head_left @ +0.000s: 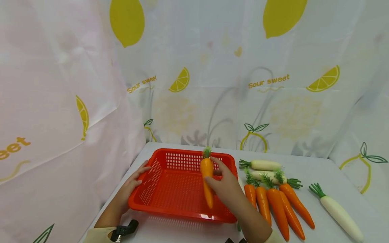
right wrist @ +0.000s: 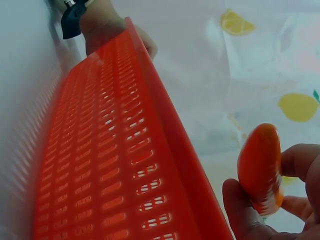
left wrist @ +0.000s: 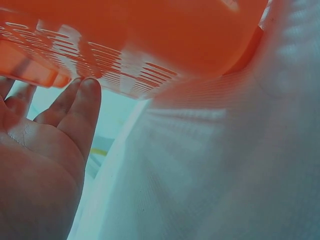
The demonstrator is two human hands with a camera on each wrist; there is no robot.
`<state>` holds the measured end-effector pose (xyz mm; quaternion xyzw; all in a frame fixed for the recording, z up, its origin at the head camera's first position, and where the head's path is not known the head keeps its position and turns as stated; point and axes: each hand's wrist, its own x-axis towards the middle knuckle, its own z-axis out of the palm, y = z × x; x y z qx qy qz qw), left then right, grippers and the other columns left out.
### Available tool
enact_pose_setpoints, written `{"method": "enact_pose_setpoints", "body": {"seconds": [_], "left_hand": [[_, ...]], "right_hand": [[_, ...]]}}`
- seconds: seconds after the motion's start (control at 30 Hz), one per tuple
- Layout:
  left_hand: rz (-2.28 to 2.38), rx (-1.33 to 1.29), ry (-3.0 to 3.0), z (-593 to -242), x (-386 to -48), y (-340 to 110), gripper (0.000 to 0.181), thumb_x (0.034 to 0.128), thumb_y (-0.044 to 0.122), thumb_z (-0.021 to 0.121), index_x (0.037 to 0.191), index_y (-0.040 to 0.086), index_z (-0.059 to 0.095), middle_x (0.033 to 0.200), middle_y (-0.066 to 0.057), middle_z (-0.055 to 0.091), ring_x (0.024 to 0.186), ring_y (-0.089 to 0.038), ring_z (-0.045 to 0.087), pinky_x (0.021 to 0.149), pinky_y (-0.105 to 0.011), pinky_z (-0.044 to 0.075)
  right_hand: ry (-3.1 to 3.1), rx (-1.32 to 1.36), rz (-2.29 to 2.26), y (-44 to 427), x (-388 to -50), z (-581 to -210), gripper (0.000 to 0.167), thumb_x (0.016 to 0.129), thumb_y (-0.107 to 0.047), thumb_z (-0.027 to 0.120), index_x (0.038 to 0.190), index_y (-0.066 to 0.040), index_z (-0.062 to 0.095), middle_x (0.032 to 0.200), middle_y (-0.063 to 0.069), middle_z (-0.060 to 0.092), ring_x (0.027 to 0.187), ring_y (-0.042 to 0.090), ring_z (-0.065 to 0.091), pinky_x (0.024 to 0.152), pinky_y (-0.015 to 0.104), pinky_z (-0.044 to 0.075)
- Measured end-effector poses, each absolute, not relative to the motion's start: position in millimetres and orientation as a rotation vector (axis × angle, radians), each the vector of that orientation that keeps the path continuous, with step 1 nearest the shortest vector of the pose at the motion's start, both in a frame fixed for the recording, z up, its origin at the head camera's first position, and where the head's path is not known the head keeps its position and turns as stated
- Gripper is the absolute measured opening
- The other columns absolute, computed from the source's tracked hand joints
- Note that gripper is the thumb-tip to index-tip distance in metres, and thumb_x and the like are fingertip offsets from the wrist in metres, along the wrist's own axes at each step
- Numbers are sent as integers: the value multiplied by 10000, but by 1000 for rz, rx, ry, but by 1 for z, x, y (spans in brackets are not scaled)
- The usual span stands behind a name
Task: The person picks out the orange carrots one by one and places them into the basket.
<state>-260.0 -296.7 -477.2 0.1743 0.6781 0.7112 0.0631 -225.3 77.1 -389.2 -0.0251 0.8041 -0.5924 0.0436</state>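
Pinching an orange carrot [head_left: 207, 168] between thumb and fingers, a person's right hand [head_left: 225, 184] holds it above a red basket [head_left: 170, 212], leafy top away from the person and tapered tip toward them. The left hand [head_left: 130, 184], its fingers extended and slightly apart, rests against the basket's side, across from the right hand. To the right of the right hand, five more carrots [head_left: 277, 206] lie side by side on the white surface [head_left: 316, 172], leafy ends pointing away from the person. Two white radishes [head_left: 266, 165] lie beyond them, the nearer one partly overlapped by carrot greens, while a third radish [head_left: 340, 214] rests on its own, farthest from the right hand. Beyond both hands hangs a pale, lemon-printed sheet [head_left: 200, 108] lettered "Sour sweet."
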Motion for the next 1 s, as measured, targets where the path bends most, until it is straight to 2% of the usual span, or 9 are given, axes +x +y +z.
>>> {"method": "enact_pose_setpoints", "body": {"seconds": [0.27,0.5,0.73,0.87,1.0], "left_hand": [[2132,456,2071,-475,-259,-296,586,1051,50,338,1635,77,299,1781,53,-9,1451,5,333,998,-367,575],[2125,422,2091,-473,-258,-293,584,1043,49,339,1625,96,330,1779,77,13,1544,-210,202,981,-368,584],[2128,462,2064,-475,-254,-301,570,1055,54,335,1624,74,312,1780,63,-7,1470,-60,317,976,-381,588],[2146,477,2071,-475,-255,-303,559,1053,50,341,1611,57,326,1779,56,15,1452,-46,342,959,-369,595],[2145,493,2058,-477,-259,-298,553,1051,50,354,1604,45,336,1780,45,12,1452,-44,332,966,-355,590]], "right_hand": [[2389,-110,-1804,66,-233,-389,677,957,-293,747,1561,-357,449,1322,154,584,966,261,691,765,396,643],[2296,-158,-1852,51,-243,-387,678,953,-261,742,1563,-327,454,1326,174,577,961,277,697,777,407,645],[2309,-179,-1795,35,-246,-387,558,945,-276,750,1470,-285,562,1332,138,602,962,259,689,747,375,640],[2254,-185,-1824,31,-251,-385,505,950,-290,738,1439,-290,609,1321,125,607,1000,275,679,773,370,636],[2153,-140,-1891,31,-254,-385,514,957,-258,734,1454,-240,604,1305,154,602,1043,307,670,800,372,635]]}}
